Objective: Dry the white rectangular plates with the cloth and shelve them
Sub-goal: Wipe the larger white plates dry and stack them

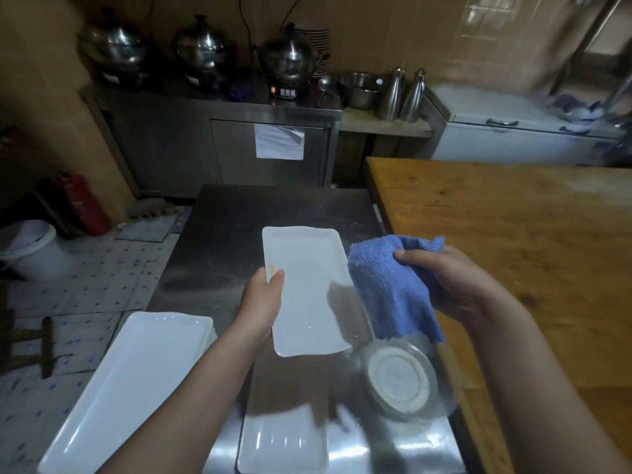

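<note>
**White rectangular plate (307, 289) held above the steel table, cloth beside it**

The white rectangular plate is in the air over the steel table (212, 241), tilted, with its hollow face up towards the camera. The left hand (263, 302) grips it by its long left edge, thumb on the upper face and the other fingers hidden beneath. Just right of the plate, the right hand (455, 285) holds a bunched blue cloth (390, 289), fingers curled round the fabric. The cloth's loose end hangs down and reaches the plate's right edge; whether the two actually touch cannot be told.

Below the cloth a clear glass bowl (403, 378) sits on the table. Another white plate (280, 446) lies flat near the table's near edge. What looks like a stack of larger white plates (130, 381) rests at the table's left side.

A wooden table (513, 234) adjoins on the right. Against the far wall, a steel cabinet (219, 145) carries three lidded metal pots (287, 56). A red fire extinguisher (83, 203) and a white bucket (30, 251) stand on the tiled floor at left.
</note>
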The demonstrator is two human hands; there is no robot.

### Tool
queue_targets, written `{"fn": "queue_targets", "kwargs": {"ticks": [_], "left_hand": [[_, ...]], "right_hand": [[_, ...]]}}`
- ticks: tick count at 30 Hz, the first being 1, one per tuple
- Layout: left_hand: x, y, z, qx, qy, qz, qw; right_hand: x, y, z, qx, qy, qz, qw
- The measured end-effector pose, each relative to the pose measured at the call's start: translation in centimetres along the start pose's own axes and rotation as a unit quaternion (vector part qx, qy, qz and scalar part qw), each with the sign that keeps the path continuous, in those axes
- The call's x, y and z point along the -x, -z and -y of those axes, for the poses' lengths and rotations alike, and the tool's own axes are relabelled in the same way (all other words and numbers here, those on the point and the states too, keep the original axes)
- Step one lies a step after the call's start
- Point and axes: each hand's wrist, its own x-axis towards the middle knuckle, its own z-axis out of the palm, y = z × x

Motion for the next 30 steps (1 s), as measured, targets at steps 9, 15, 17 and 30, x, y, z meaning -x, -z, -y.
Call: {"fn": "queue_targets", "kwargs": {"ticks": [9,15,17,30], "left_hand": [[2.9,-6.9,-0.7,-0.042,-0.047,-0.026,0.998],[4.4,-9.6,-0.6,-0.113,-0.160,-0.060,0.979],[4.7,-10.1,-0.4,-0.139,-0.197,-0.060,0.969],[4.0,-10.7,0.0,-0.173,-0.251,-0.022,0.952]], "right_hand": [[4.2,7.2,-3.7,-0.051,-0.034,-0.080,0.995],[5.2,10.0,-5.1,-0.106,-0.047,-0.120,0.986],[5.3,10.4,-5.4,-0.123,-0.049,-0.129,0.983],[4.9,9.7,-5.5,-0.157,-0.055,-0.150,0.975]]}}
